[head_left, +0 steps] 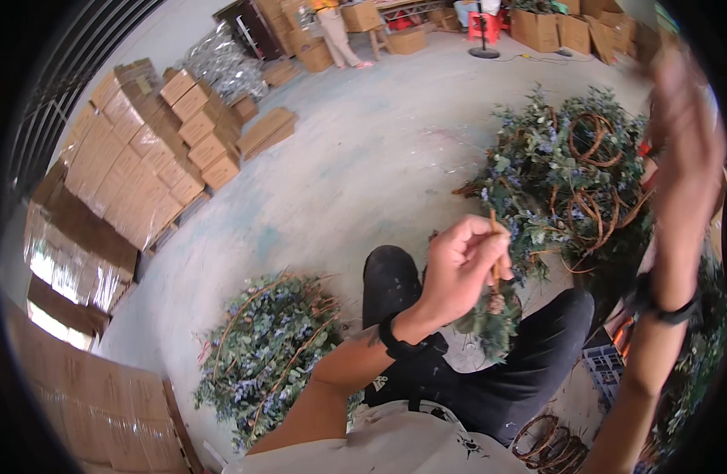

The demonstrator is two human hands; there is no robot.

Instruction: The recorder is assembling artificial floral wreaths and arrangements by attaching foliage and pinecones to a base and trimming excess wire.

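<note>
From here I count two hands [464, 261], one brown stick [496, 274], two black wristbands [665, 306], one blue crate [603, 366] and (over at the back) one other person [337, 35].

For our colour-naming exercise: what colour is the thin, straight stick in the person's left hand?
The thin, straight stick is orange-brown, best seen in the head view.

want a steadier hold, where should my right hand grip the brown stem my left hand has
Probably the short bare stretch of brown stem between the left hand and the greenery, from the right: the hand covers its left side, while greenery crowds its lower end.
</note>
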